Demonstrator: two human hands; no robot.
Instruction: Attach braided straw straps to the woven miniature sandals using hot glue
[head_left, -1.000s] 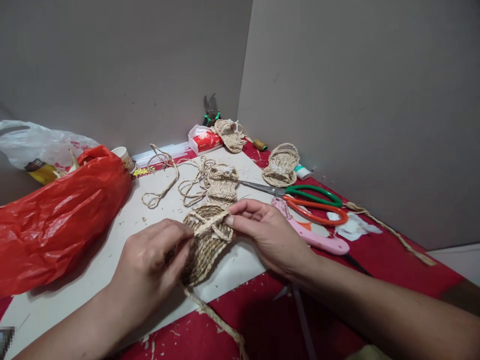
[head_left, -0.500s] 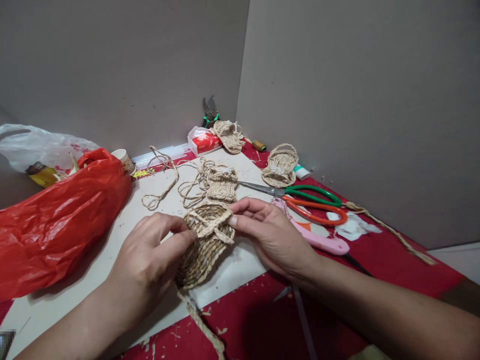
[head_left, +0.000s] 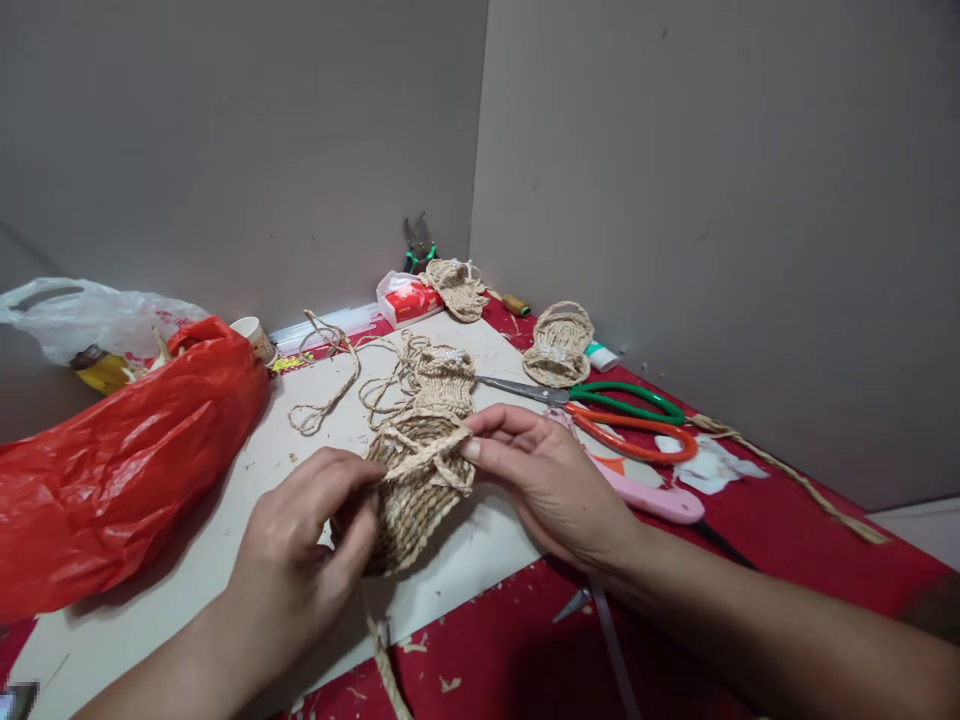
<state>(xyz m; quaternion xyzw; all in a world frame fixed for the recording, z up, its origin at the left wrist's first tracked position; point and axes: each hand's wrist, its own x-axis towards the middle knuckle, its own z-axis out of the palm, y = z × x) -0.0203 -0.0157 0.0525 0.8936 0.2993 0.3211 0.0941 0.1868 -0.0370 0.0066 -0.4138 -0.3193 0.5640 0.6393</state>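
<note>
Straw woven piece (head_left: 417, 515) | between: left grip (head_left: 296, 530), fingers on its left edge | right grip (head_left: 551, 480), pinching upper-right edge

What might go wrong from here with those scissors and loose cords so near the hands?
The right hand, pinching the edge of the woven piece, could brush the scissors lying just beyond it.

The scissors' tips point at the beaded woven item, so a nudge might snag its fibers.

The loose cords beside that item might tangle with it if it is moved.
</note>
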